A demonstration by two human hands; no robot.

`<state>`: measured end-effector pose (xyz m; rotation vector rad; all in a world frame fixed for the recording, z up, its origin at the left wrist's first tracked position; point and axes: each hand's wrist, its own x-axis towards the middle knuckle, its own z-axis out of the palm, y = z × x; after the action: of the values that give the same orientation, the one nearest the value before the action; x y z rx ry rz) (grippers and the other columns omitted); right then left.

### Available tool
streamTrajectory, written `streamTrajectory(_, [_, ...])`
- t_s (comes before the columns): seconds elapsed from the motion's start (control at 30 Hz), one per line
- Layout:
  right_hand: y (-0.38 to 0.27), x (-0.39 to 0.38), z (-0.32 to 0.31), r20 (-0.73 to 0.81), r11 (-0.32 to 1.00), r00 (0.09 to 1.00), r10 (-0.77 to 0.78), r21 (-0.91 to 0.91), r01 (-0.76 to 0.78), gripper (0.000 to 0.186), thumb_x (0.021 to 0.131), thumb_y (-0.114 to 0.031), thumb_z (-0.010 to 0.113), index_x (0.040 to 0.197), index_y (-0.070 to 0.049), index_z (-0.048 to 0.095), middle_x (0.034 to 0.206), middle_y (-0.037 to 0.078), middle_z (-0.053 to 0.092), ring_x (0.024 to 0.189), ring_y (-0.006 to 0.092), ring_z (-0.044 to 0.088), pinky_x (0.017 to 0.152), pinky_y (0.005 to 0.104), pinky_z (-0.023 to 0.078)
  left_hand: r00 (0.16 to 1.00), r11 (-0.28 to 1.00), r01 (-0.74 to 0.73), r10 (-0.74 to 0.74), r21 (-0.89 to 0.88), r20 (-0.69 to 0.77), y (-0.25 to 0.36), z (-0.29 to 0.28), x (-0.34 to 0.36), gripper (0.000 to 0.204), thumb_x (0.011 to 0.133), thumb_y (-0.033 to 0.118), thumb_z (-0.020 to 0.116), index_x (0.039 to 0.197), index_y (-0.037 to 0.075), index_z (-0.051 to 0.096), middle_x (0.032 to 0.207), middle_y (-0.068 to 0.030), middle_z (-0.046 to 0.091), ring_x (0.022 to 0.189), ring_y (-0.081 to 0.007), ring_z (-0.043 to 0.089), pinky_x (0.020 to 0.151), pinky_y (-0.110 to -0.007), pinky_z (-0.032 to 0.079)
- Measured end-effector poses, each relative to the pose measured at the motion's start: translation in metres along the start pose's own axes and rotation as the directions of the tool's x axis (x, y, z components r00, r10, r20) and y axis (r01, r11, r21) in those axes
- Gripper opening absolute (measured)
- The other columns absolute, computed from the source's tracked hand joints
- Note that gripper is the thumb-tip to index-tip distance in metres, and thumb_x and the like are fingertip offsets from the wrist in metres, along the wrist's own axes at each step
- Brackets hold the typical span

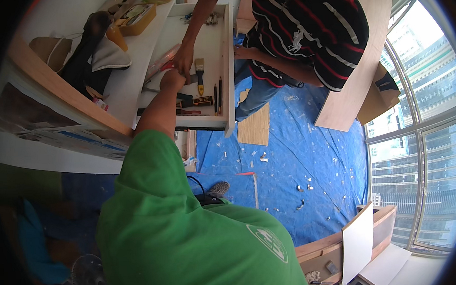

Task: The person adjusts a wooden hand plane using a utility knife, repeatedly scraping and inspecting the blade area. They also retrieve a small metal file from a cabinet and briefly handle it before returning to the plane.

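My left hand (pixel 172 80) reaches over a white drawer (pixel 227 60) with its fingers curled in. What it holds, if anything, is hidden. Close against it is the hand (pixel 183 58) of another person in a striped shirt, beside something red (pixel 168 65). To the right of my hand lies a flat paintbrush (pixel 200 77) with a yellow and black handle. Nearer me are a tool with a black and yellow handle (pixel 202 101) and two slim dark pencil-like sticks (pixel 218 97). My right hand is outside the picture.
A white counter (pixel 145 30) left of the drawer carries a dark bag (pixel 86 52) and a yellow tub (pixel 136 19). Blue sheeting (pixel 295 154) with scattered scraps covers the floor. A long wooden board (pixel 355 68) leans by the window; white panels (pixel 358 244) stand lower right.
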<state>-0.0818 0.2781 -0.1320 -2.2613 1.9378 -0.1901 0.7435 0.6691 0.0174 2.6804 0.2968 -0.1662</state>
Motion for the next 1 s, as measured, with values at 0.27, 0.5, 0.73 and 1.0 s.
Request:
streamTrajectory(0.27, [0.026, 0.009, 0.000, -0.024, 0.999, 0.999, 0.040, 0.024, -0.040, 0.050, 0.081, -0.028, 0.074, 0.121, 0.000, 0.067, 0.120, 0.024, 0.063, 0.116, 0.0423, 0.059, 0.098, 0.0512, 0.049, 0.669, 0.520, -0.301, -0.482, -0.800, -0.566, 0.094, -0.020, -0.022, 0.044, 0.097, 0.039, 0.064, 0.095, -0.005, 0.072, 0.095, -0.0211, 0.074, 0.092, -0.0310, 0.073, 0.083, -0.043, 0.055])
streamTrajectory(0.5, [0.050, 0.016, -0.016, -0.094, 0.982, 0.994, 0.048, 0.184, -0.030, 0.046, 0.082, -0.024, 0.073, 0.120, 0.002, 0.067, 0.119, 0.024, 0.063, 0.114, 0.0420, 0.059, 0.097, 0.0505, 0.049, 0.776, 0.146, -0.454, 0.550, -0.879, -0.309, 0.190, 0.023, -0.258, 0.046, 0.104, 0.028, 0.063, 0.067, 0.002, 0.053, 0.067, -0.0111, 0.050, 0.063, -0.0255, 0.052, 0.061, -0.040, 0.042])
streamTrajectory(0.73, [-0.020, -0.015, -0.042, 0.293, 0.764, 0.943, 0.156, 0.569, -0.304, 0.032, 0.095, -0.018, 0.067, 0.118, 0.004, 0.066, 0.099, 0.014, 0.069, 0.085, 0.0271, 0.067, 0.075, 0.0391, 0.055, -0.258, 0.624, -0.246, 0.695, -0.742, 0.671, 0.167, 0.076, -0.384, 0.035, 0.105, 0.036, 0.058, 0.120, 0.005, 0.066, 0.119, -0.0171, 0.064, 0.108, -0.0225, 0.065, 0.090, -0.037, 0.052])
streamTrajectory(1.0, [-0.025, -0.121, -0.041, 0.661, 0.708, 0.723, 0.201, 0.412, -0.573, 0.029, 0.094, -0.024, 0.073, 0.109, 0.001, 0.075, 0.090, 0.011, 0.076, 0.077, 0.0192, 0.070, 0.072, 0.0337, 0.056, -0.844, 0.614, -0.011, 0.418, -0.789, 0.337, 0.237, -0.008, -0.377, 0.062, 0.101, 0.049, 0.059, 0.141, 0.001, 0.061, 0.135, -0.0205, 0.064, 0.124, -0.0316, 0.064, 0.106, -0.042, 0.049])
